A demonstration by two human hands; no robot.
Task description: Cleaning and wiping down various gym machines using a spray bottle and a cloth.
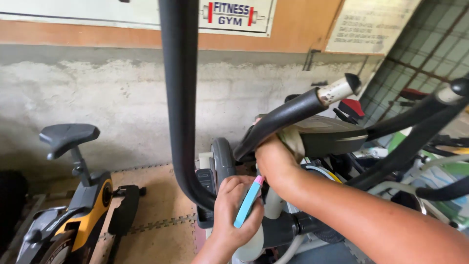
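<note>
At the far left of the frame a yellow and grey exercise bike (73,215) stands on brown floor mats (156,234), its black saddle (68,136) raised at mid-left against the rough grey wall (117,102). A thick black bar (180,98) runs down from the top edge just left of centre and curves in at lower centre.

At bottom centre the left hand (234,215) is closed around a light blue bottle (247,203) with a pink tip, held tilted with the tip up and to the right, just below the other wrist. The hand sits right beside the lower bend of the bar.

Just right of centre the right hand (273,156) presses a dull cloth (293,139) against a black handlebar (283,120), which slants up to a white, worn end at upper right. The fingers are hidden behind the handlebar, so how tightly they grip cannot be told. The forearm runs off to the lower right corner.

Behind the hand lies the machine's dark console (332,137). More black handlebars (415,117) cross the right side, with other machines crowded behind them near a wire mesh window (430,44) at upper right.
</note>
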